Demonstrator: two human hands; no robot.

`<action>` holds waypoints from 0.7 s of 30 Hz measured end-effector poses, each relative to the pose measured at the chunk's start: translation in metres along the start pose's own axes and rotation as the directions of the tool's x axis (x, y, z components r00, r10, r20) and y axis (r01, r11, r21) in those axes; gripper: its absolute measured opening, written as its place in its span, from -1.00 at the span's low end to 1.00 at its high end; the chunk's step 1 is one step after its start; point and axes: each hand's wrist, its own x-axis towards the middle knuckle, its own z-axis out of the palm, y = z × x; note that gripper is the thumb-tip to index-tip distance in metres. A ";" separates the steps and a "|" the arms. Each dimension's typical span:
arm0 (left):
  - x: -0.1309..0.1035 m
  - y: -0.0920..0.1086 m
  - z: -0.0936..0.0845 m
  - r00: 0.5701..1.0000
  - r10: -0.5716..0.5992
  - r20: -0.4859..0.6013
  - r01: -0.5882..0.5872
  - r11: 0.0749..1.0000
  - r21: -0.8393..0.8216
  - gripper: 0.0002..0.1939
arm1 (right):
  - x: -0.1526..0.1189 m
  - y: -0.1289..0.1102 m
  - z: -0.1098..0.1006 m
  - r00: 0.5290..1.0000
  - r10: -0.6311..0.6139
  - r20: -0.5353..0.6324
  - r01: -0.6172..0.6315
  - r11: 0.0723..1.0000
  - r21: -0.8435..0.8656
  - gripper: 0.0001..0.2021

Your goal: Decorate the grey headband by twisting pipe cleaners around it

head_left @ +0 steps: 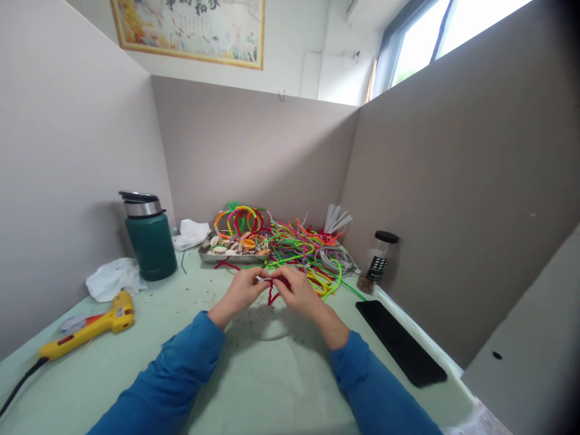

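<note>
Both hands meet above the middle of the table, fingertips pinched close together. My left hand (244, 289) is closed on a thin pale strand, which looks like part of a grey wire ring (270, 339) curving below the hands. My right hand (294, 290) pinches a red pipe cleaner (270, 297), whose bent end hangs between the hands. Fingers hide where the red piece and the wire meet, so I cannot tell how they are joined. Just beyond the hands lies a heap of coloured pipe cleaners (294, 241).
A metal tray (233, 258) of small pieces and pipe-cleaner rings stands at the back. Left are a green bottle (151, 248), crumpled tissues (113, 279) and a yellow glue gun (90, 329). Right are a jar (377, 263) and a black phone (401, 341). Grey partitions (254, 145) enclose the table.
</note>
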 end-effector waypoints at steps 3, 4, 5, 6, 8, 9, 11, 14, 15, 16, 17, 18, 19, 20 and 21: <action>-0.001 0.002 -0.001 0.998 0.044 -0.049 -0.041 0.998 0.051 -0.84 | 0.001 0.001 0.001 0.999 0.027 -0.016 -0.027 1.000 0.001 -0.86; -0.002 0.002 -0.001 0.996 0.057 -0.062 -0.053 0.997 0.064 -0.84 | 0.001 0.002 0.001 0.999 0.043 -0.021 -0.043 0.999 0.001 -0.86; -0.002 0.003 -0.001 0.995 0.070 -0.070 -0.064 0.995 0.076 -0.85 | 0.001 0.003 0.001 0.998 0.061 -0.025 -0.061 0.998 0.002 -0.87; -0.002 0.003 -0.001 0.994 0.086 -0.072 -0.079 0.993 0.088 -0.85 | 0.001 0.004 0.002 0.997 0.078 -0.029 -0.078 0.997 0.004 -0.87; -0.003 0.003 -0.001 0.989 0.126 -0.078 -0.117 0.987 0.111 -0.86 | 0.000 0.005 0.002 0.994 0.103 -0.028 -0.103 0.995 0.012 -0.89; -0.004 0.003 -0.001 0.985 0.151 -0.080 -0.141 0.982 0.125 -0.86 | 0.000 0.006 0.003 0.994 0.110 -0.025 -0.110 0.994 0.016 -0.89; -0.006 0.004 -0.001 0.974 0.209 -0.082 -0.194 0.968 0.160 -0.86 | 0.000 0.007 0.003 0.993 0.115 -0.019 -0.114 0.993 0.029 -0.90; -0.009 0.005 -0.002 0.953 0.296 -0.071 -0.274 0.935 0.224 -0.85 | 0.000 0.007 0.002 0.992 0.124 -0.012 -0.123 0.990 0.070 -0.90; -0.010 0.005 -0.002 0.945 0.320 -0.063 -0.297 0.924 0.240 -0.84 | 0.001 0.007 0.001 0.991 0.132 -0.006 -0.131 0.987 0.091 -0.89; -0.010 0.005 -0.002 0.939 0.340 -0.056 -0.316 0.915 0.252 -0.84 | 0.001 0.006 0.000 0.990 0.141 0.004 -0.140 0.984 0.112 -0.89; -0.010 0.006 -0.002 0.934 0.355 -0.050 -0.331 0.907 0.261 -0.84 | 0.001 0.006 -0.001 0.989 0.150 0.015 -0.151 0.980 0.131 -0.88; -0.010 0.006 -0.002 0.930 0.365 -0.045 -0.340 0.901 0.268 -0.84 | 0.002 0.005 -0.002 0.987 0.160 0.025 -0.162 0.976 0.146 -0.87; -0.010 0.006 -0.002 0.928 0.370 -0.042 -0.345 0.897 0.275 -0.84 | 0.002 0.004 -0.002 0.985 0.169 0.032 -0.172 0.973 0.156 -0.86; -0.010 0.006 -0.002 0.928 0.370 -0.040 -0.345 0.896 0.281 -0.85 | 0.002 0.004 -0.003 0.983 0.178 0.035 -0.182 0.970 0.160 -0.86; -0.010 0.005 -0.002 0.929 0.368 -0.039 -0.342 0.895 0.286 -0.85 | 0.002 0.004 -0.003 0.982 0.188 0.033 -0.191 0.969 0.159 -0.86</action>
